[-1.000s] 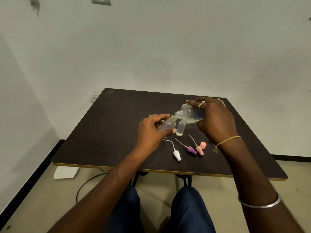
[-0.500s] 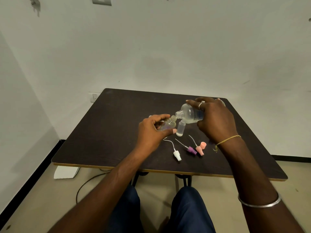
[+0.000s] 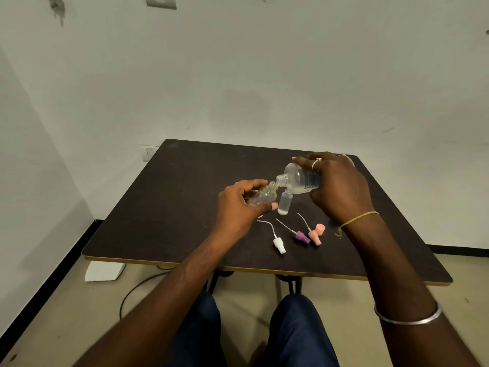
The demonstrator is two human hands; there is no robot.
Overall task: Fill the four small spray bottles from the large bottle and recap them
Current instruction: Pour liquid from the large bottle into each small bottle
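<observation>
Above the middle of the dark table, the right hand curls its fingers round the large bottle, clear, labelled and tipped nearly level, its open mouth at the neck of a small spray bottle; the left hand grips this clear bottle tilted, thumb and fingers wrapped round it. A second small bottle, frosted and uncapped, stands just beside; liquid levels cannot be told; a white spray head, a purple spray head and a pink spray head lie nearer the front edge.
</observation>
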